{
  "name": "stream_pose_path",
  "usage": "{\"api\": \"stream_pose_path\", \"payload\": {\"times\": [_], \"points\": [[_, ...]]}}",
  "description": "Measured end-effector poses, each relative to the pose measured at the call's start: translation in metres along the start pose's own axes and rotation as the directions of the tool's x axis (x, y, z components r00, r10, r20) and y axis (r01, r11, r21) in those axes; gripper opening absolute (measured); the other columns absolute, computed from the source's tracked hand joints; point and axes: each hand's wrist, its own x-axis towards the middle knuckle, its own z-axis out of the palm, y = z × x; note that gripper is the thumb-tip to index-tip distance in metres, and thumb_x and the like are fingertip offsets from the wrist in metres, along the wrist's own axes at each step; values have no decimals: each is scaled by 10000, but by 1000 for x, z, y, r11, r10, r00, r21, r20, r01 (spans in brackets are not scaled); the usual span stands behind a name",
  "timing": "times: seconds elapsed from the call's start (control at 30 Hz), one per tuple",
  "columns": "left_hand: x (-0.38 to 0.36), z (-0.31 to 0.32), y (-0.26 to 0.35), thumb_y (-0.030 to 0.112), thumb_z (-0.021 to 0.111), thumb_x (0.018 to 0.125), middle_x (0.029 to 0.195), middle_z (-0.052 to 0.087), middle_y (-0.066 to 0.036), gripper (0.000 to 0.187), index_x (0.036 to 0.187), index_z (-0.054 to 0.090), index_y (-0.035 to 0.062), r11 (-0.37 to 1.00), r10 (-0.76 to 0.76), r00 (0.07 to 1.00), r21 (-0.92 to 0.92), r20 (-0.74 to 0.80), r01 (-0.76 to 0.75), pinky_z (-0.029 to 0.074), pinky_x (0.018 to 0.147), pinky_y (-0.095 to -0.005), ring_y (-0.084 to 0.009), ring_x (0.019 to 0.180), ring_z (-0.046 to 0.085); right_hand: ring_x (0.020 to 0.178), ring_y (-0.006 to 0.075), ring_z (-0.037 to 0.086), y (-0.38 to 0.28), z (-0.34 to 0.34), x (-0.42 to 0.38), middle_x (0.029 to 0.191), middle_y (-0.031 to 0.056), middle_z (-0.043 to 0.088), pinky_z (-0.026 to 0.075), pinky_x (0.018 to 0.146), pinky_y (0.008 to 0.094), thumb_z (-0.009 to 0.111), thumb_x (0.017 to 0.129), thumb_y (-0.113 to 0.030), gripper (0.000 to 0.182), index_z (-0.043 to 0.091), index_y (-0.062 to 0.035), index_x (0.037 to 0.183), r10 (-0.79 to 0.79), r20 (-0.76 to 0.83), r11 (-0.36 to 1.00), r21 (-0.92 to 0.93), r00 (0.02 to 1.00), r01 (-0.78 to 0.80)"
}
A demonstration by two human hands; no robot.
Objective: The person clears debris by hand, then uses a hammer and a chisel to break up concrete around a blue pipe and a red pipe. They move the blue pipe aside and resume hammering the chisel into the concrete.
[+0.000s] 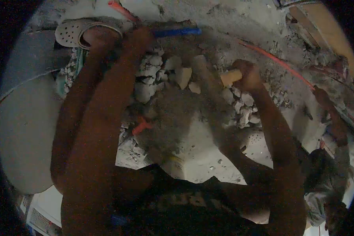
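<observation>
At the upper left, my left hand (141,40) is closed at the near end of a blue rod (179,32), which points right over the rubble. A red tube (122,10) meets the same hand from above. My right hand (251,74) is closed around a yellowish block-like piece (231,78), its left part showing above the broken stones. Between my hands, a greyish, blurred long shape (208,76) lies over the dusty ground. The hidden ends of the held things cannot be made out.
Broken stones (147,80) surround a dusty hollow. A foot in a beige clog (70,34) is at upper left, and a red fitting (141,126) lies below. At right, a person's hand (321,96) touches a long red tube (281,62). A grey panel (29,129) stands left.
</observation>
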Motion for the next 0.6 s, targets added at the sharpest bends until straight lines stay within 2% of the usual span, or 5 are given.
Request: {"api": "stream_pose_path", "payload": {"times": [0.07,0.17,0.43,0.5,0.6], "points": [[0,-3,1,315,688,808,915,711,-170,284,945,707,66,1000,-6,1000,5,11,5,562,758,-488,-349,862,708,770,392,676,29,10,4,850,169,684,547,682,467,739,740,-181,311,624,-72,1009,263,174,948,-230,949,-221],[-4,-5,4,302,682,810,916,713,-171,277,943,706,61,1000,-11,1000,17,9,11,563,761,-488,-349,864,709,764,386,678,57,36,2,840,167,681,543,678,471,735,714,-163,300,619,-82,979,390,54,896,-251,919,-366],[1,-5,8,268,665,815,918,716,-174,258,941,704,46,998,-65,997,20,36,64,565,769,-489,-349,868,712,767,388,684,30,18,28,844,175,682,543,664,491,734,736,-198,281,627,-83,969,-182,21,981,74,983,180],[3,-7,6,259,660,816,919,717,-175,254,940,704,42,998,-63,997,27,32,63,566,771,-489,-348,869,712,732,380,672,65,34,25,812,168,663,536,652,478,750,700,-192,283,624,-77,925,493,260,860,-293,831,-418],[9,-3,-2,246,654,818,920,718,-176,247,939,703,37,997,-64,998,47,1,64,567,774,-489,-348,870,714,731,389,666,56,16,25,806,164,658,537,651,467,765,701,-223,298,630,-70,919,468,154,883,-126,870,-453]]}}
